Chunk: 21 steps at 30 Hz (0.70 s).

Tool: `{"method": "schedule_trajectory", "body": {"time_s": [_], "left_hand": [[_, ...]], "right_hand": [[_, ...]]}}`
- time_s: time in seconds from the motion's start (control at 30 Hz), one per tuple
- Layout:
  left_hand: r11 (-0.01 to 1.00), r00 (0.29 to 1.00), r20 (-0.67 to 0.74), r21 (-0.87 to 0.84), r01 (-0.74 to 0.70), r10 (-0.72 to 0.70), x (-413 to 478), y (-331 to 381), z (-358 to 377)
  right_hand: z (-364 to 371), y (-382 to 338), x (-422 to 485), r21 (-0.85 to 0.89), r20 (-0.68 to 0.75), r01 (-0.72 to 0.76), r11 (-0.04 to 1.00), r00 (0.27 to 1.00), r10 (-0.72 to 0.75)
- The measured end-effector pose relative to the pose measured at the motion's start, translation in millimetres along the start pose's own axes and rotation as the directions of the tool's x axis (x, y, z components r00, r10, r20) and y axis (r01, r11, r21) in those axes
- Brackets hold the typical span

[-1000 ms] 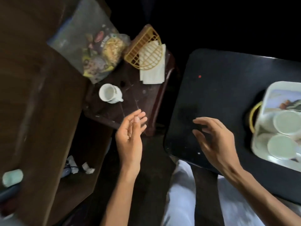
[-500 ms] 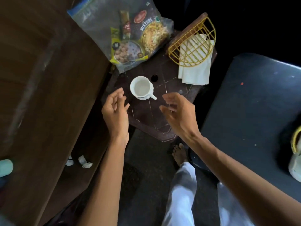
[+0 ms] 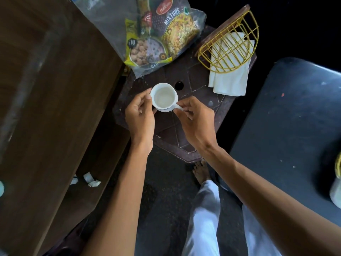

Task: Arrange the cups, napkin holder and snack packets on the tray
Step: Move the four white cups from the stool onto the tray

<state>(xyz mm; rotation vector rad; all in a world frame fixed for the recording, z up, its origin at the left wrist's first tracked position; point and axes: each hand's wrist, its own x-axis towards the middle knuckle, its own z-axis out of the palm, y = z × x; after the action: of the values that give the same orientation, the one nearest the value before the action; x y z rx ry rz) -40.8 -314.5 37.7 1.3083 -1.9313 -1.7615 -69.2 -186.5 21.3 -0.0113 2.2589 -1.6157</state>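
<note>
Both hands were closed on the white teacup (image 3: 163, 97): the right hand (image 3: 196, 120) pinched its small handle between thumb and fingertips, and the left hand (image 3: 139, 115) pressed thumb and fingers against the opposite wall near the rim. The cup stood upright and looked empty, resting on the dark brown side table (image 3: 201, 91), handle pointing toward the person's right. Behind it lay the clear bag of snack packets (image 3: 158, 36), and to the right of that the yellow wire napkin holder (image 3: 229, 45), tipped over on its white napkins (image 3: 230, 84). The tray (image 3: 336, 189) showed only as a sliver at the far right edge, on the black table (image 3: 287, 130), well apart from the cup. By my reading, the carry would run rightward, which favoured the right hand.
</note>
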Motion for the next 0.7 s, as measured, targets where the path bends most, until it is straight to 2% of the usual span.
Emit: {"method": "schedule_trajectory", "body": {"time_s": [0.17, 0.33, 0.5, 0.7], "left_hand": [[1.0, 1.0, 0.001, 0.002, -0.016, 0.016, -19, 3, 9], [0.999, 0.998, 0.039, 0.007, -0.043, 0.042, -60, 8, 36], [0.999, 0.991, 0.128, -0.004, -0.047, 0.048, -121, 9, 78], [0.998, 0.965, 0.259, -0.056, -0.016, 0.03, -210, 9, 146]], "right_hand": [[-21, 3, -5, 0.015, -0.011, 0.03, 0.999, 1.0, -0.029], [-73, 13, -24, -0.023, -0.018, 0.07, 0.997, 0.997, -0.07], [-148, 25, -55, -0.087, -0.115, 0.106, 0.991, 0.987, -0.116], [-253, 41, -101, -0.158, -0.252, 0.058, 0.986, 0.963, -0.097]]}}
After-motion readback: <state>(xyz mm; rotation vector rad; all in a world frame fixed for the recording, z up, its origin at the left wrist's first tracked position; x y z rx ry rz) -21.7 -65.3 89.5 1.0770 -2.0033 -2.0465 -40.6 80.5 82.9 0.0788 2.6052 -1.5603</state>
